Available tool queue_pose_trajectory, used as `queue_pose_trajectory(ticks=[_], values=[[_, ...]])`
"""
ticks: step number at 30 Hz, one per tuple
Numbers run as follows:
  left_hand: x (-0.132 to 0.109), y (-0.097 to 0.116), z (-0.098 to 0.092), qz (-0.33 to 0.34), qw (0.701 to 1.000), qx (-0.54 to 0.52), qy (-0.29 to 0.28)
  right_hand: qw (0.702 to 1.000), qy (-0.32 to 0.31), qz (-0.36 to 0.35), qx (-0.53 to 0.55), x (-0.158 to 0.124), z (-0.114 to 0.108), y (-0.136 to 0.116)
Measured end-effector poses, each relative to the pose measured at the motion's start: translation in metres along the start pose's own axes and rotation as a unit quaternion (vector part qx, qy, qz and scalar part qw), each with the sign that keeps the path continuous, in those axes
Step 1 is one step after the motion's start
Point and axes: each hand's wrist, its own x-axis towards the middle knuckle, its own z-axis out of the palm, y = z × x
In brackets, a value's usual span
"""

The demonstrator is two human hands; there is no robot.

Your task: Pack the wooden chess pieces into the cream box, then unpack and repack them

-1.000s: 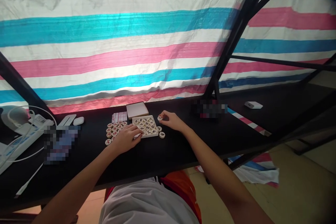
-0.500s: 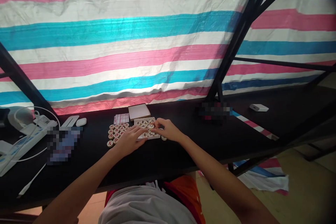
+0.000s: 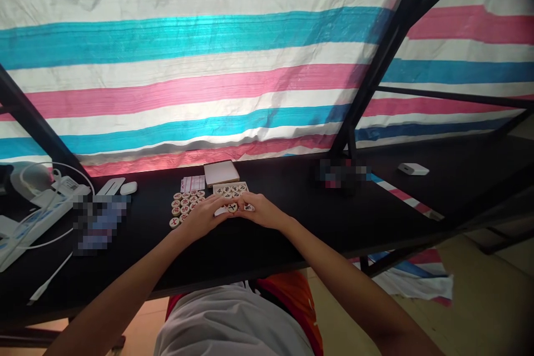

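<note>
An open box (image 3: 216,191) on the black table holds rows of round xiangqi pieces (image 3: 227,189) with black characters. My left hand (image 3: 203,218) reaches over the box's near left side, thumb and fingers closed about a black-character piece (image 3: 232,208). Meeting it from the right, my right hand (image 3: 263,211) has its fingertips against the same group, with another piece (image 3: 249,207) showing under its curled fingers. The fingers partly hide the near row. Left of the box, red-character pieces (image 3: 193,200) stand in rows, some of them behind my left hand.
Behind the box lie a box lid (image 3: 221,173) and a printed card (image 3: 192,183). A power strip (image 3: 44,222), cables and a white earbud case (image 3: 128,188) are at the left. A white adapter (image 3: 413,169) sits far right. Striped sheeting (image 3: 200,83) hangs behind the table.
My right hand has shifted nearer and lower, curling over the box's near right part. The loose piece beside the box no longer shows. My left hand stays at the near left side.
</note>
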Motion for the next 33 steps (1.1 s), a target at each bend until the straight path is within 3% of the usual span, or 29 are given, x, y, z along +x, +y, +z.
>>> queue_pose_trajectory(ticks=[6, 10, 14, 20, 26, 33], values=[[0.003, -0.01, 0.002, 0.007, 1.0, 0.019, 0.019, 1.0, 0.005, 0.005, -0.001, 0.002, -0.002, 0.002], [0.006, -0.028, -0.004, -0.055, 0.995, 0.077, 0.037, 0.995, 0.08, 0.046, -0.04, 0.003, -0.011, 0.015], [0.008, -0.047, -0.007, -0.111, 0.988, 0.11, 0.016, 0.987, 0.127, 0.085, -0.058, 0.003, -0.019, 0.032], [0.011, -0.048, -0.002, -0.086, 0.989, 0.117, -0.005, 0.985, 0.101, 0.126, -0.061, 0.002, -0.021, 0.039], [0.01, -0.041, 0.002, -0.057, 0.991, 0.109, -0.046, 0.989, 0.071, 0.111, -0.067, 0.004, -0.018, 0.041], [0.005, -0.035, 0.002, -0.039, 0.989, 0.134, -0.055, 0.989, 0.061, 0.105, -0.089, 0.003, -0.016, 0.043]])
